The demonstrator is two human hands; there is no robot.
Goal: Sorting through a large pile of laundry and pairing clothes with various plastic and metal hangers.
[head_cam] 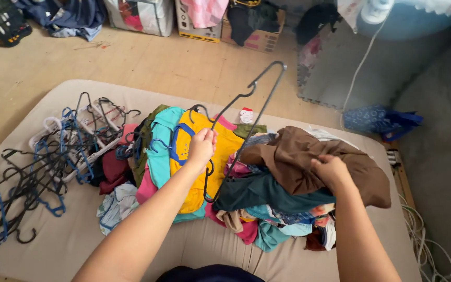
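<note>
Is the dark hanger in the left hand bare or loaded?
Bare: the left hand holds the dark hanger up with nothing on it.

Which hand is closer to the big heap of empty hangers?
Left. The left hand holds a dark hanger over the yellow shirt, just right of the hanger heap. The right hand grips the brown garment, much farther right.

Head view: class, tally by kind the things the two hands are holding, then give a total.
hanger: 1, dark, held in the left hand
brown garment: 1, gripped by the right hand
Total: 2
</note>
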